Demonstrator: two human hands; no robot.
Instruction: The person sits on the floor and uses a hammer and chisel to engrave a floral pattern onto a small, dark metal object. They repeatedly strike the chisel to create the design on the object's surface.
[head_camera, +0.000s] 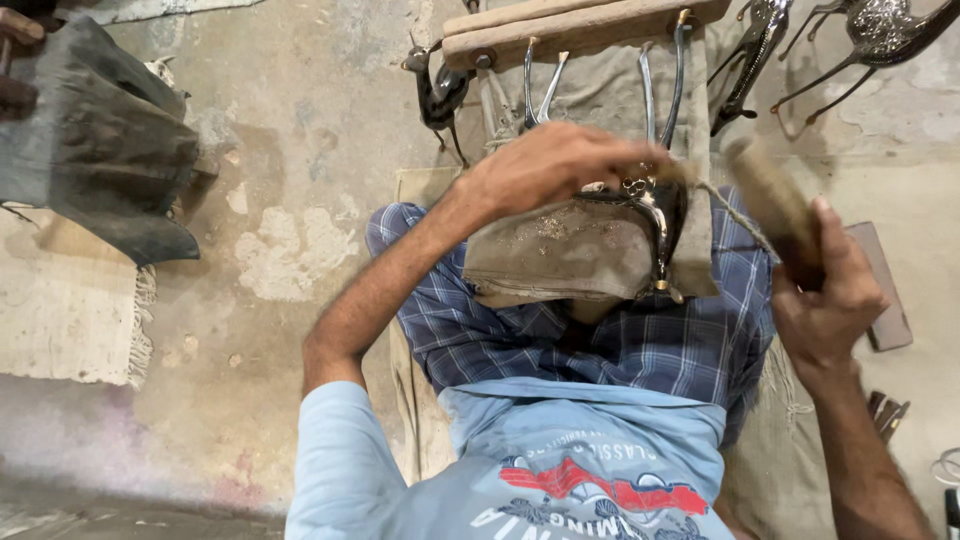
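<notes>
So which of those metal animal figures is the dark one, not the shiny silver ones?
The dark figure standing at the left end of the wooden bar. The two figures at top right are bright, reflective silver.

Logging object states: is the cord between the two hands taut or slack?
Taut: the cord runs in a straight line from the left hand to the right hand.

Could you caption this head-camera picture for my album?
Seated on the floor, left hand steadies a metal figure while right hand works a brush.

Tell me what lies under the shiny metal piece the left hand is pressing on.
Under the shiny curved metal piece lies a dusty tan cloth pad, resting on the blue checked lap. The left hand covers part of the piece, so its contact there is hidden.
</notes>
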